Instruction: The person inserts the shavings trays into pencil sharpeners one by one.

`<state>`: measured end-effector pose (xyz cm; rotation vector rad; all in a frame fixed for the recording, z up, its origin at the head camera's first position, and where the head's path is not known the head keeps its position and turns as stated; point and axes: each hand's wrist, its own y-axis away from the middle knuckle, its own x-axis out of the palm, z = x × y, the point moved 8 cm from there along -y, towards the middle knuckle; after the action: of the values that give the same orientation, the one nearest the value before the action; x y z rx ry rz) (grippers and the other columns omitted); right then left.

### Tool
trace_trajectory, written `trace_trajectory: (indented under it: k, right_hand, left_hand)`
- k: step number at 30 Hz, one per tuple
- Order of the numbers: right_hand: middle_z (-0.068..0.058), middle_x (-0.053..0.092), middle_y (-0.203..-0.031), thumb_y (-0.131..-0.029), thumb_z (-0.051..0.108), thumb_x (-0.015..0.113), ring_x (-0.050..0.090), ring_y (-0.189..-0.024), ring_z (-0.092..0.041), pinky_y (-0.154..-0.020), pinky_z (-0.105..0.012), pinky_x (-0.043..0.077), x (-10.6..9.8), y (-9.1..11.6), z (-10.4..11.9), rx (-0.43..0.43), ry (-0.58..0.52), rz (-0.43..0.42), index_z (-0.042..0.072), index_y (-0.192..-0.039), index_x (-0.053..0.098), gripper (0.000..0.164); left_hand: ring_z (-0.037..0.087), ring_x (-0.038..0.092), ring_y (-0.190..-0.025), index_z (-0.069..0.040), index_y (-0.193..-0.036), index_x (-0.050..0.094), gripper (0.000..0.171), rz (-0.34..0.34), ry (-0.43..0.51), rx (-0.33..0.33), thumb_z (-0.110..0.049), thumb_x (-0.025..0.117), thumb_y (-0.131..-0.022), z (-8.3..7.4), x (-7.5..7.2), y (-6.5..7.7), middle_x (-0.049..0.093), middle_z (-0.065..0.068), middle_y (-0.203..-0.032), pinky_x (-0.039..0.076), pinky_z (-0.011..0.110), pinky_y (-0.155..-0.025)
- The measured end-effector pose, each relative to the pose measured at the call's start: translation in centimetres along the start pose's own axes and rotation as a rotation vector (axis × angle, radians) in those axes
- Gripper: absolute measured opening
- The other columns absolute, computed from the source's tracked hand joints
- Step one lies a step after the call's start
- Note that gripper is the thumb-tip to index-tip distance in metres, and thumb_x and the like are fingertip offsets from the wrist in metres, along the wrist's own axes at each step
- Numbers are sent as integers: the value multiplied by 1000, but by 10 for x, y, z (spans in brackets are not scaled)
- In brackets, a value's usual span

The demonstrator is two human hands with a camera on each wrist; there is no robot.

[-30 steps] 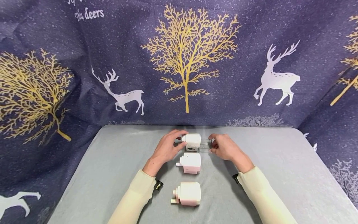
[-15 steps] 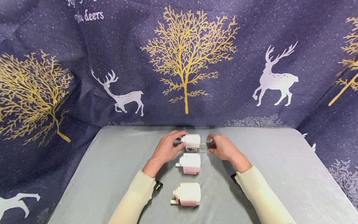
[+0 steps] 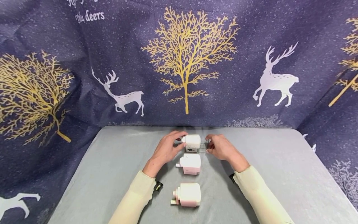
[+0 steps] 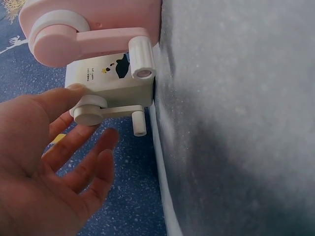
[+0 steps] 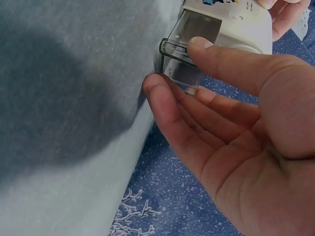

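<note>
A white crank pencil sharpener with a dark picture on its side stands at the back of the table. My left hand grips its body at the crank end, thumb on the near side and fingers on the far side. In the left wrist view, its crank handle hangs free below the fingers. A clear drawer sticks partly out of the sharpener's right end. My right hand pinches the drawer's outer end between thumb and fingers.
Nearer the front stand a pale pink pencil sharpener and a cream-and-pink one, cranks facing left. All share the grey table. A dark blue cloth with trees and deer hangs behind.
The right hand has moved left toward the sharpener, and the clear drawer has slid further into the body. The left hand keeps its hold in the same place.
</note>
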<state>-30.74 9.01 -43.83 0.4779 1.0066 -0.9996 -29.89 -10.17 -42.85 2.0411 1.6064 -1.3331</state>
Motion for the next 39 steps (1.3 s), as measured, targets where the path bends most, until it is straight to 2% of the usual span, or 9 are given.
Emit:
trace_trajectory:
  k: [9,17,22,30,39]
  right_hand:
    - [-10,71,-86,-77,3,77,67,-78,-17,-73,-34,57,2,-3,5,-22,-22,-4,-5,-118,60,45]
    - [-11,71,-86,-77,2,76,67,-76,-16,-72,-34,57,4,-5,8,-28,-42,-3,-2,-117,62,42]
    - [-11,71,-86,-77,-1,76,67,-75,-16,-69,-31,57,7,-7,9,-15,-78,6,2,-112,63,38]
    - [-12,71,-86,-75,-1,77,67,-74,-16,-68,-29,57,8,-9,12,-63,-91,-3,3,-106,63,34]
    - [-8,72,-82,-75,1,78,65,-69,-9,-66,-28,56,7,-13,13,-80,-76,-8,6,-103,64,32]
  left_hand:
    - [13,62,-98,-31,-129,62,43,-32,1,11,-25,74,-88,-1,-1,0,61,-9,-121,51,33,-79]
    - [14,61,-99,-29,-131,61,43,-9,9,4,-26,72,-89,0,0,1,61,-8,-122,51,35,-80]
    - [12,60,-101,-32,-132,59,43,14,11,-18,-28,70,-90,1,1,1,60,-9,-123,51,35,-81]
    - [14,61,-100,-32,-132,59,43,11,9,-17,-27,71,-90,0,1,0,60,-9,-122,51,34,-80]
    - [13,61,-99,-32,-132,59,44,9,9,-20,-27,71,-90,2,1,0,58,-13,-122,52,34,-79]
